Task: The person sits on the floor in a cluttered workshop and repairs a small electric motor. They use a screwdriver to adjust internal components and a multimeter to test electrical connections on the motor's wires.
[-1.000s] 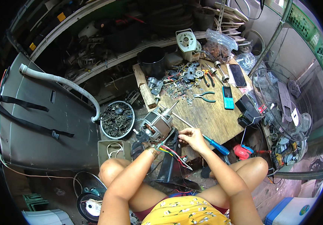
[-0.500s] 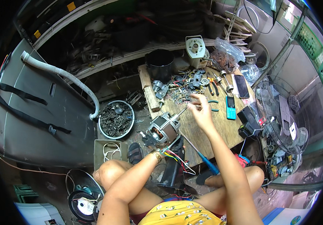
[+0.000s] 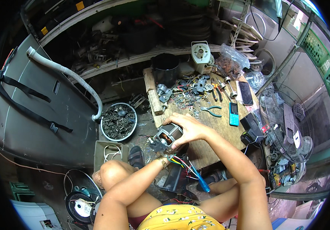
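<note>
An electric fan motor (image 3: pixel 165 136) with a metal frame and copper windings is between my hands above the bench's front edge. My left hand (image 3: pixel 166 155) holds it from below, its fingers mostly hidden behind the motor and wires. Across the top and right side curls my right hand (image 3: pixel 188 129), thumb near the windings, fingers over the far end. The motor's shaft is hidden by that hand. Coloured wires (image 3: pixel 178 160) hang from the motor by my left wrist. A screwdriver with a blue handle (image 3: pixel 202 184) slants below; whether my left hand holds its shaft I cannot tell.
On the wooden bench (image 3: pixel 211 132) lie loose screws and metal parts (image 3: pixel 188 92), green-handled pliers (image 3: pixel 211 111), a turquoise phone (image 3: pixel 234 114) and a dark smartphone (image 3: pixel 245 93). A basin of screws (image 3: pixel 119 122) stands left on the floor. Fan guards (image 3: pixel 287 119) lean at right.
My right hand has come down and left from beyond the shaft onto the motor. The motor is turned and sits slightly lower. The screwdriver has swung down and left.
</note>
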`<state>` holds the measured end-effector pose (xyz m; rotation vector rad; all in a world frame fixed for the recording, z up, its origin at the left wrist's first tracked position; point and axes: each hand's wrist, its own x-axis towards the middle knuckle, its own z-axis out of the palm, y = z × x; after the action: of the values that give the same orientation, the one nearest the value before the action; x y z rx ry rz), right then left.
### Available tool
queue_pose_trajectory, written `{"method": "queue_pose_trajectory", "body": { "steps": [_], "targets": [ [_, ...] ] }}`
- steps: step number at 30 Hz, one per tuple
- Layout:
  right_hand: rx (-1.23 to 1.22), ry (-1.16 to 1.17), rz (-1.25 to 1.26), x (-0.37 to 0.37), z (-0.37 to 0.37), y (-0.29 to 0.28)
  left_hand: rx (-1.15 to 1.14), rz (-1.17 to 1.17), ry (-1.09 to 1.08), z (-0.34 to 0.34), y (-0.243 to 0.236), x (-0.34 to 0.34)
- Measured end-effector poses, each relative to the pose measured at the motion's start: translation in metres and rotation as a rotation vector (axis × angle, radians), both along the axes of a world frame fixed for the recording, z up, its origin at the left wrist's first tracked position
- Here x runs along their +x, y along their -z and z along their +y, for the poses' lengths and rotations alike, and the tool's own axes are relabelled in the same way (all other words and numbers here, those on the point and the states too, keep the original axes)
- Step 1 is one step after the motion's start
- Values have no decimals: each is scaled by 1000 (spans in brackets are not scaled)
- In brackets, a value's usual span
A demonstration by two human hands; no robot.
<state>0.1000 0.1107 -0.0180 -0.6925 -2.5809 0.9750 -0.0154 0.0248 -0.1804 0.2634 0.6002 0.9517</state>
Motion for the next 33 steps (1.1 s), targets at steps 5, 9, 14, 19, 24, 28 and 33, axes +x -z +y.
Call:
{"method": "queue_pose_trajectory", "body": {
  "steps": [5, 9, 14, 19, 24, 28, 33],
  "targets": [
    [57, 105, -42, -2, -6, 3, -46, 157, -64, -16, -1, -7],
    [52, 153, -54, -4, -1, 8, -115, 347, -99, -36, -1, -27],
    [152, 221, -64, -7, 5, 16, -326, 341, -172, -41, -35, -66],
    [213, 281, -168, -13, 8, 22, 148, 1151, -394, -41, -87, -93],
    [244, 265, -273, -25, 7, 25, 1090, 1931, 96, -25, -138, -56],
    [228, 136, -446, -40, 15, 16, 962, 1988, 231, -26, -124, -54],
    [-88, -51, -217, -20, 103, -26, 960, 1916, 145, -28, -122, -54]
  ]
}}
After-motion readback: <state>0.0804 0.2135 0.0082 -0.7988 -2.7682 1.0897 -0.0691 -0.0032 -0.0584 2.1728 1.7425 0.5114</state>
